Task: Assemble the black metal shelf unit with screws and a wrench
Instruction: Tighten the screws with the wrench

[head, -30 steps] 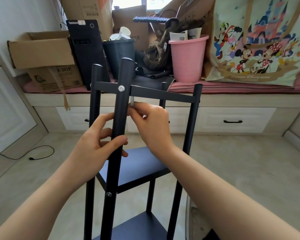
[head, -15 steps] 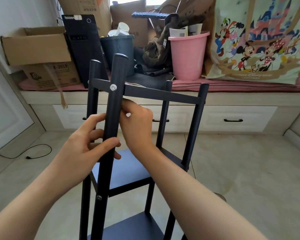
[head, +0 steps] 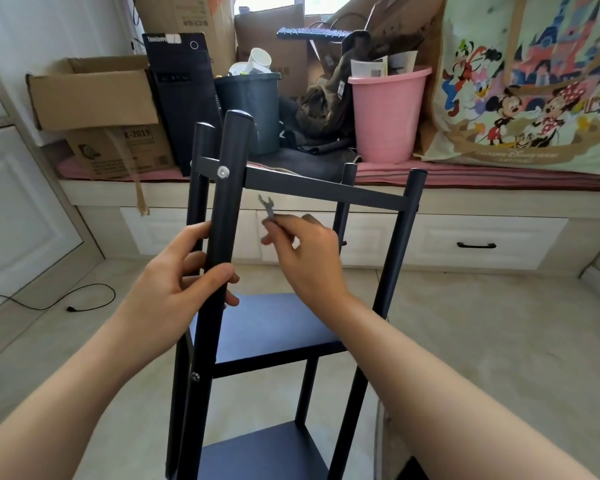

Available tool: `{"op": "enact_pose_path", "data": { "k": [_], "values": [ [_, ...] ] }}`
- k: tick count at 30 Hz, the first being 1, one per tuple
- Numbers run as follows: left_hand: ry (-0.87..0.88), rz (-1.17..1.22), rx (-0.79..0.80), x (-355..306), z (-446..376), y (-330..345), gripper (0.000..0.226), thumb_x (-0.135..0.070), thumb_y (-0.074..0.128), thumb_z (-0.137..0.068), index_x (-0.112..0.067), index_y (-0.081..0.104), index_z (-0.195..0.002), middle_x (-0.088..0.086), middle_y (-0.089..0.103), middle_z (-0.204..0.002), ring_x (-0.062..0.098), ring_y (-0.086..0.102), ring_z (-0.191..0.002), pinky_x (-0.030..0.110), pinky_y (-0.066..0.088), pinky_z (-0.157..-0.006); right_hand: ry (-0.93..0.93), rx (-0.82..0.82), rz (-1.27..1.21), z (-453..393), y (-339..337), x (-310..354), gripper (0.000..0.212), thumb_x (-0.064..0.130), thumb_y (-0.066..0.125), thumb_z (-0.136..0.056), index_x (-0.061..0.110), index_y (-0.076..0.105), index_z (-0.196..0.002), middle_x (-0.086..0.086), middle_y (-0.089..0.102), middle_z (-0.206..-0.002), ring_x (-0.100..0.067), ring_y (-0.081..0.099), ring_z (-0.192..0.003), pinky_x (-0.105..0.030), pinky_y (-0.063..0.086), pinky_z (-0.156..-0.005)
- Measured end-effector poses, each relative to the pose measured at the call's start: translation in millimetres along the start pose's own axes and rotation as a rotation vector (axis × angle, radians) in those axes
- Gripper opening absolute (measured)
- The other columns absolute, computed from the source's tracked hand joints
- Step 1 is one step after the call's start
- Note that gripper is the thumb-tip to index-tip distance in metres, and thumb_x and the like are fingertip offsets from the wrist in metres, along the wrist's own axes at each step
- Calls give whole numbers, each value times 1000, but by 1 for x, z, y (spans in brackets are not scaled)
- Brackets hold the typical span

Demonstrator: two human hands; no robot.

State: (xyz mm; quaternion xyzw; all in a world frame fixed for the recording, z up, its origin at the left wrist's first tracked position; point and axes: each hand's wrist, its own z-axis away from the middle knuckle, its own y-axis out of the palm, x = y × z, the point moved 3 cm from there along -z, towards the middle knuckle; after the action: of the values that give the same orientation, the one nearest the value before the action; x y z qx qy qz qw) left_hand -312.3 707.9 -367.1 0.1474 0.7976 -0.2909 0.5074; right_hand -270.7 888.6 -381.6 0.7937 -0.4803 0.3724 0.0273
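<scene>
Shelf unit [head: 274, 327] stands upright on the floor, centre frame, in front of the window bench. Left hand [head: 174, 289] grips the near-left post [head: 222, 237], thumb across the front, fingers curled behind. Right hand [head: 305, 254] pinches a small flat wrench [head: 267, 209] by its handle, open end pointing up, just below the top crossbar [head: 326, 190], not touching it. Silver screw [head: 223, 172] sits in the post at the crossbar joint; another screw [head: 195, 376] lower down.
</scene>
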Motion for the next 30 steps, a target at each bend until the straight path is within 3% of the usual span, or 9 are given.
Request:
{"op": "enact_pose_path", "data": {
  "k": [5,10,13,15,17,21,24,27,30],
  "values": [
    [-5,-38,-25,4,-1,-5,49,-20,60,-97,-51,46,-133,0,73,-93,23,75,-80,33,62,-74,46,104,85,13,-39,-16,17,20,59,-97,15,75,-91,15,70,-72,-11,58,-81,-30,47,-70],
    [4,-71,-62,3,-1,-5,62,-14,60,-97,-39,38,-149,5,71,-100,18,75,-79,22,59,-75,213,68,196,19,-85,-40,19,23,59,-97,17,74,-87,2,67,-70,-20,55,-87,-36,43,-73],
    [-7,-83,-70,4,0,-6,66,-15,61,-97,-34,35,-154,4,71,-101,16,75,-79,22,60,-77,311,-3,270,18,-112,-56,18,22,59,-96,16,74,-88,-3,63,-79,-24,53,-91,-33,36,-72],
    [-5,-85,-68,4,0,-6,67,-14,62,-97,-35,34,-154,3,71,-101,16,75,-79,23,60,-79,437,18,285,18,-122,-70,17,21,62,-94,14,76,-89,-7,59,-94,-28,53,-101,-35,39,-84],
    [-7,-78,-43,4,0,-8,70,-12,63,-96,-39,34,-153,2,72,-100,16,75,-81,20,59,-79,574,96,188,20,-126,-82,17,21,63,-92,15,78,-85,-6,56,-106,-23,51,-108,-35,40,-94],
    [-32,-146,154,6,3,-11,94,-4,71,-90,-55,21,-152,-10,71,-102,18,73,-91,14,54,-81,730,216,-157,24,-123,-90,19,20,64,-92,18,78,-78,1,69,-107,-16,57,-112,-41,45,-95],
    [-31,-115,215,7,3,-8,96,-4,71,-90,-62,20,-148,-8,71,-104,20,74,-92,14,54,-82,787,248,-243,23,-119,-95,20,25,64,-92,21,79,-78,0,65,-119,-16,54,-115,-41,44,-92],
    [-39,-111,119,9,0,-12,93,-1,69,-91,-58,23,-148,-7,72,-98,19,74,-88,17,56,-81,779,233,-243,21,-114,-97,21,24,62,-93,18,76,-78,-7,67,-113,-21,58,-111,-37,49,-82],
    [-55,-242,-57,15,-6,-20,91,0,68,-92,-60,24,-143,-11,70,-97,11,72,-92,23,53,-88,747,219,-273,19,-110,-93,22,23,62,-93,18,76,-76,-8,70,-103,-20,62,-104,-40,50,-83]
  ]
}}
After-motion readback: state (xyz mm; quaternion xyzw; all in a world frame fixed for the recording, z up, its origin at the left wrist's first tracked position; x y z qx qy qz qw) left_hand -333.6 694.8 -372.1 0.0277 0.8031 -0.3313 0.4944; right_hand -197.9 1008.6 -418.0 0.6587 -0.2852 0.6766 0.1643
